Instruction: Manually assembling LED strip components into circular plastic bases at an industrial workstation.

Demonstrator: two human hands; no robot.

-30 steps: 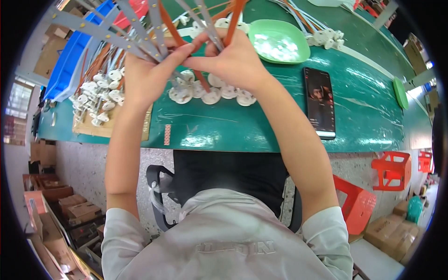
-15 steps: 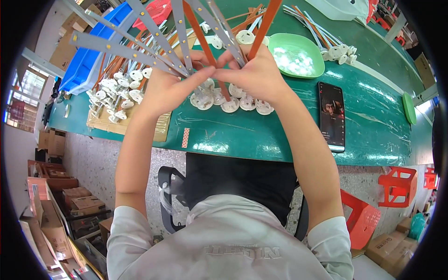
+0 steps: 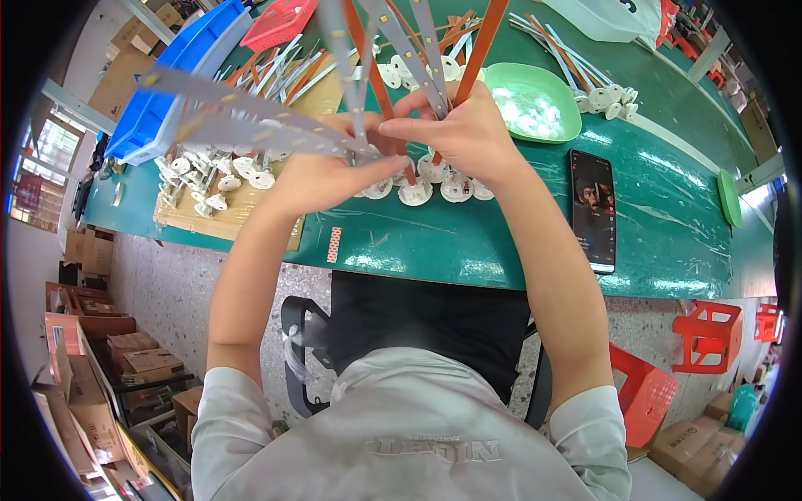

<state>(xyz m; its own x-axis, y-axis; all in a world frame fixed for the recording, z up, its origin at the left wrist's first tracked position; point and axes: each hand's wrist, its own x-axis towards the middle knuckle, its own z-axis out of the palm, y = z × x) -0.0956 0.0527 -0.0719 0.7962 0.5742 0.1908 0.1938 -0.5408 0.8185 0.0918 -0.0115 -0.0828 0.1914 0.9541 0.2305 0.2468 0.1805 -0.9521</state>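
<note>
Change noted: our left hand (image 3: 322, 171) and right hand (image 3: 464, 134) have drawn lower and nearer to us. The fan of light strips (image 3: 368, 67) we grip has tilted further left, its grey strips now splayed over the blue bin (image 3: 154, 100). The phone (image 3: 593, 209) appears lower in view.

Small assembly workshop or factory floor. Evidence: long green workbench (image 3: 518, 242) carrying batches of identical white round parts (image 3: 209, 179) on cardboard at left, bundles of LED strips (image 3: 284, 71), a green tray (image 3: 547, 108) of small pieces far right, blue (image 3: 167, 92) and red (image 3: 280, 21) plastic bins at far left. Surroundings: stacked cardboard cartons (image 3: 125, 359) on speckled floor near left, red plastic stools (image 3: 706, 321) at right.
</note>
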